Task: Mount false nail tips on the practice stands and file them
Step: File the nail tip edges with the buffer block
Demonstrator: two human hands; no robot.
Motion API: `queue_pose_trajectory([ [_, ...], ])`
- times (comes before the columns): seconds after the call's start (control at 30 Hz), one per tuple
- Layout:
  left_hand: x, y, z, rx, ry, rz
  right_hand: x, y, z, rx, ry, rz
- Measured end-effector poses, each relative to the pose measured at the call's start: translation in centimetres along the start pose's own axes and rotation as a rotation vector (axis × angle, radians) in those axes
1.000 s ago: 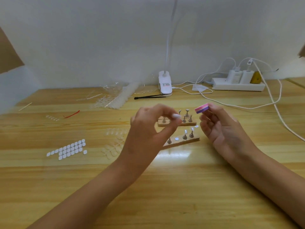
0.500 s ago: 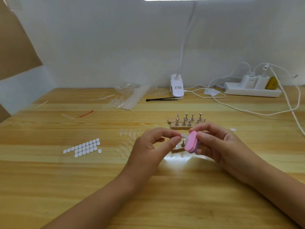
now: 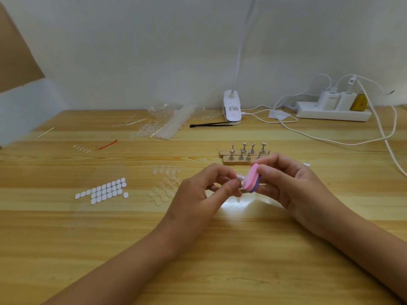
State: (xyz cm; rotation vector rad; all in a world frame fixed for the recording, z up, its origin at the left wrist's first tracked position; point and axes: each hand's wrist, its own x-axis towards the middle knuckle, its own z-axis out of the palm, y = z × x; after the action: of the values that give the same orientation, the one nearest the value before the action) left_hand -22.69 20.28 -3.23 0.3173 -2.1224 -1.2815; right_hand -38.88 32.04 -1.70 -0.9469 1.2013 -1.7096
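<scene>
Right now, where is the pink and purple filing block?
In the head view the filing block sits just right of centre, pinched in the right hand against the nail tip the left hand holds, nearer than the wooden stand bases.

The left hand (image 3: 198,190) pinches a small clear false nail tip (image 3: 240,177) between thumb and forefinger. The right hand (image 3: 284,183) grips a pink-and-purple foam file block (image 3: 253,180) against it, just in front of the wooden practice stands with metal pegs (image 3: 243,154) on the light wooden counter (image 3: 220,260).
</scene>
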Motion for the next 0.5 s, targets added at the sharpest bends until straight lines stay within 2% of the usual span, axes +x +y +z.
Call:
queue_pose_trajectory([
  [0.07, -0.1, 0.1, -0.01, 0.005, 0.002, 0.011, -0.01, -0.07, 0.07, -0.006, -0.027, 0.03],
  [0.2, -0.16, 0.28, 0.03, 0.028, 0.007, 0.008, 0.08, -0.23, -0.07, 0.009, 0.023, 0.024],
  [0.33, -0.12, 0.32, 0.01, 0.036, 0.036, 0.001, -0.19, -0.26, 0.3, -0.004, -0.069, 0.061],
  [0.5, -0.3, 0.44, 0.12, 0.099, 0.037, 0.037, -0.05, -0.02, 0.23, 0.022, 0.027, 0.043],
])
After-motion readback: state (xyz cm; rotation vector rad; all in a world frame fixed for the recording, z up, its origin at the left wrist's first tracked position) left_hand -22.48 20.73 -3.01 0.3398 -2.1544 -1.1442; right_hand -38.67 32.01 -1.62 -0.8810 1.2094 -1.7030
